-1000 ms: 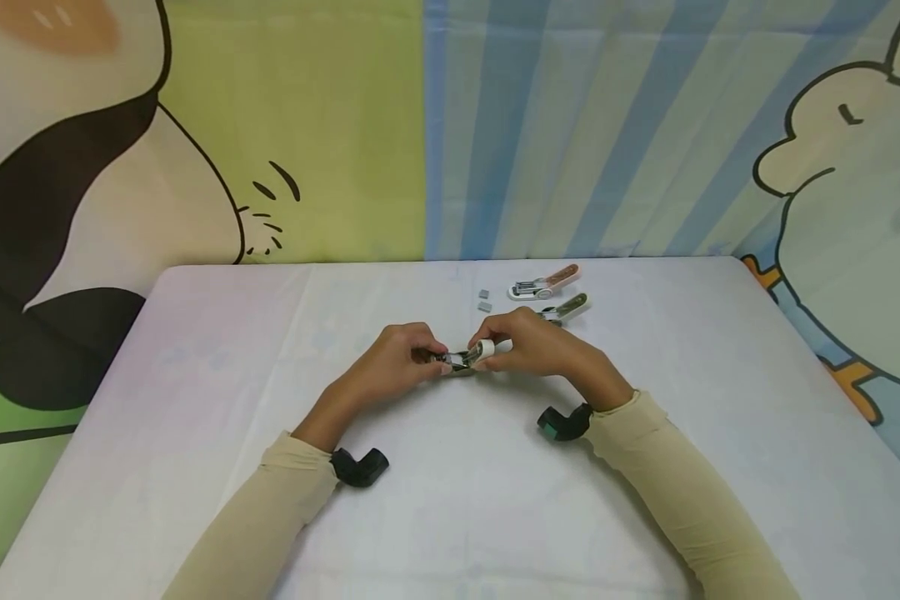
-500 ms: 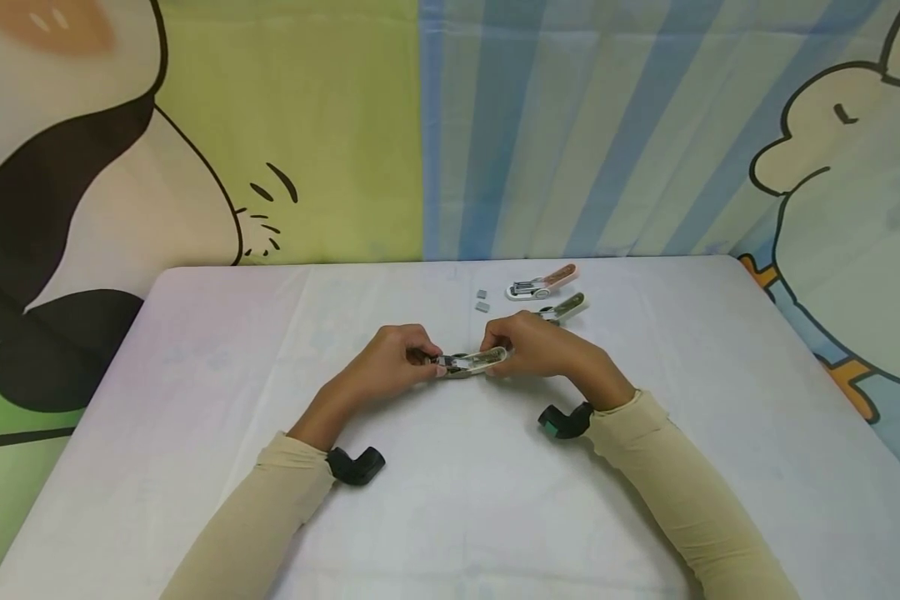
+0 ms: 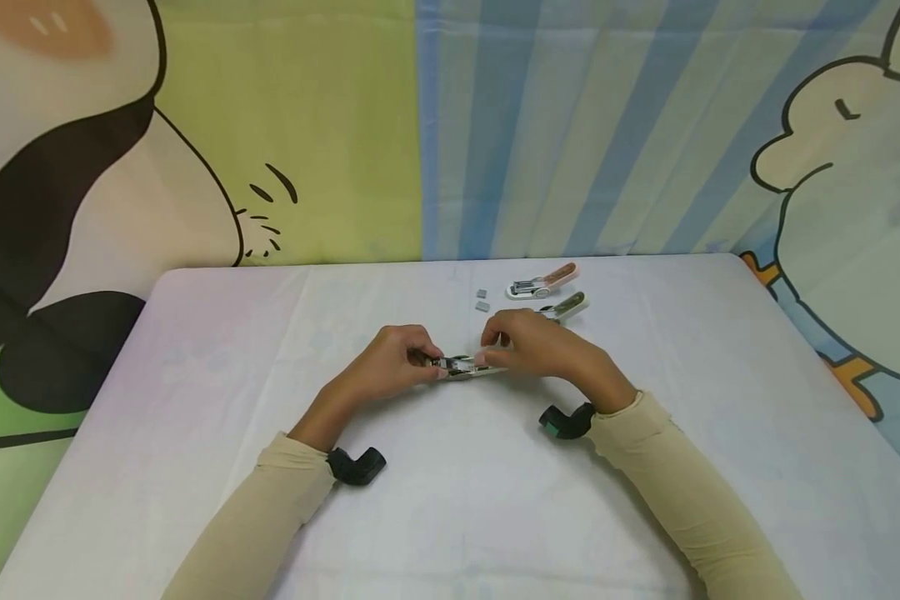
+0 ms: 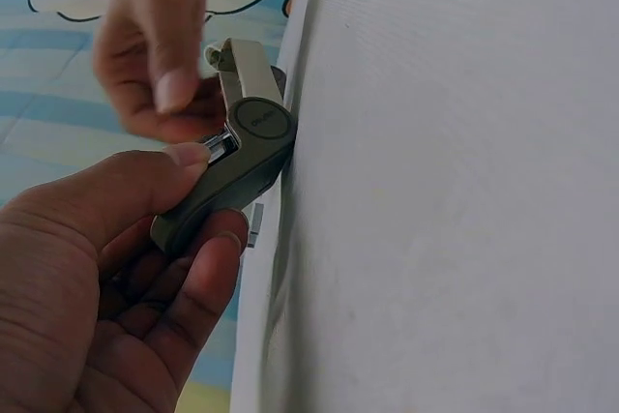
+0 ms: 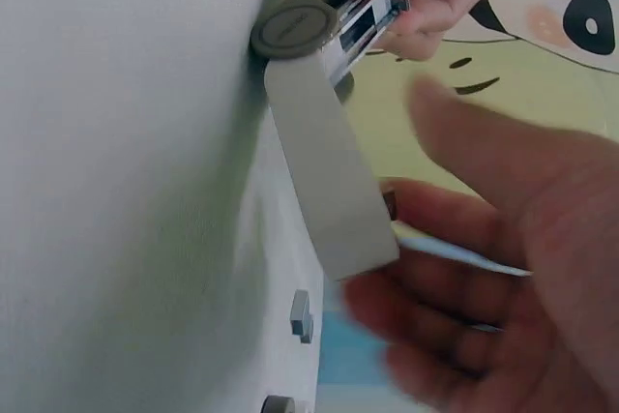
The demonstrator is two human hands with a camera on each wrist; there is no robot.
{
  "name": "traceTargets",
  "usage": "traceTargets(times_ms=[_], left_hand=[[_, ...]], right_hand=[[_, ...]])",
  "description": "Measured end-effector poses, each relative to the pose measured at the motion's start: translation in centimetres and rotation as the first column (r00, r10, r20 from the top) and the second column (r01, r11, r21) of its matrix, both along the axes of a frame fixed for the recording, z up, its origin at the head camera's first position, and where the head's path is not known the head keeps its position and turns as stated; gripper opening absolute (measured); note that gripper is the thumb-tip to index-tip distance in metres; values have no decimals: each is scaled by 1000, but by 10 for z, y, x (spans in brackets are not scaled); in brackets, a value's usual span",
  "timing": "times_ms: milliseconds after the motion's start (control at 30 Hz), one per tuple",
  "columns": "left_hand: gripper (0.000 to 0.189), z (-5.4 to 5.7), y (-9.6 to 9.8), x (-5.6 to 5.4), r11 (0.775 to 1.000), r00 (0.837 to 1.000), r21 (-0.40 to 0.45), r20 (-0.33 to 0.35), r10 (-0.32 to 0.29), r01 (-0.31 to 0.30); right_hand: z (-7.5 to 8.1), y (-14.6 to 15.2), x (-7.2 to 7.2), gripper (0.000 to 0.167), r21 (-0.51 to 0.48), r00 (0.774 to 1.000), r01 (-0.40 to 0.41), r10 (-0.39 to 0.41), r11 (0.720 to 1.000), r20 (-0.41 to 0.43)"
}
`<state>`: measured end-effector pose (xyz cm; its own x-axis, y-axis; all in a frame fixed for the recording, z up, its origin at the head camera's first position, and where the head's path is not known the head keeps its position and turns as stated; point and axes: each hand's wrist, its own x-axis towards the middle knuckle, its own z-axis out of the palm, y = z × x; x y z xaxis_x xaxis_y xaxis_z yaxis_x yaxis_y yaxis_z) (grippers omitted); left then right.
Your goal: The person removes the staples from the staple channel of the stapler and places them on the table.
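My left hand [image 3: 401, 354] grips an opened stapler [image 3: 461, 367] by its left end, low over the table. In the left wrist view, its dark green-grey body [image 4: 232, 176] lies between thumb and fingers, with the thumb near the metal staple channel [image 4: 222, 146]. The pale handle [image 5: 329, 171] is swung back from the channel in the right wrist view. Beside this handle is my right hand [image 3: 532, 342]; its thumb [image 5: 450, 128] stands apart from the stapler and its fingers are loosely bent behind the handle's end.
Two small grey staple strips [image 3: 482, 307] lie on the white table [image 3: 450, 500] beyond the hands. Behind the right hand are two more opened staplers, one with a pink handle [image 3: 542, 283] and one with a green handle [image 3: 565, 307]. A printed curtain [image 3: 495, 125] hangs behind the table.
The stapler's handle has swung from raised to lower on the right. My right hand has loosened its pinch on it and now reaches over its right part. The left hand keeps its grip.
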<state>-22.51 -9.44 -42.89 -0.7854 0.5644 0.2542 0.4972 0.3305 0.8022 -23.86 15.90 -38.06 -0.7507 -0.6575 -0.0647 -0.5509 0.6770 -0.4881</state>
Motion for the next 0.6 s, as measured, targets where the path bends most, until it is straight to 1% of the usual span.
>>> traceTargets(times_ms=[33, 100, 133, 200, 233, 300, 367, 500, 600], left_hand=[[15, 0, 0, 0, 1000, 1000, 1, -4, -5, 5], [15, 0, 0, 0, 1000, 1000, -1, -14, -12, 12], [15, 0, 0, 0, 1000, 1000, 0, -19, -15, 15], [14, 0, 0, 0, 1000, 1000, 4, -23, -20, 21], [14, 0, 0, 1, 1000, 999, 8, -24, -23, 23], [14, 0, 1, 1, 1000, 999, 15, -25, -25, 25], [13, -1, 1, 2, 1000, 999, 15, -25, -26, 27], [12, 0, 3, 2, 1000, 999, -2, -35, -29, 29], [11, 1, 3, 2, 999, 999, -14, -46, -30, 29]], right_hand=[[1, -1, 1, 14, -47, 999, 3, -5, 999, -38], [3, -5, 5, 10, -143, 997, -20, 9, 989, -73], [4, -7, 7, 9, -176, 997, -43, 31, 983, -75], [4, -12, 11, 8, -215, 996, -91, 84, 972, -40], [3, -14, 13, 9, -220, 994, -111, 110, 969, -15], [0, -19, 15, 11, -196, 990, -131, 139, 972, 30], [-5, -21, 15, 11, -162, 989, -130, 140, 978, 49], [-9, -23, 15, 13, -125, 991, -125, 130, 984, 36], [-9, -24, 15, 13, -138, 990, -134, 137, 981, 16]])
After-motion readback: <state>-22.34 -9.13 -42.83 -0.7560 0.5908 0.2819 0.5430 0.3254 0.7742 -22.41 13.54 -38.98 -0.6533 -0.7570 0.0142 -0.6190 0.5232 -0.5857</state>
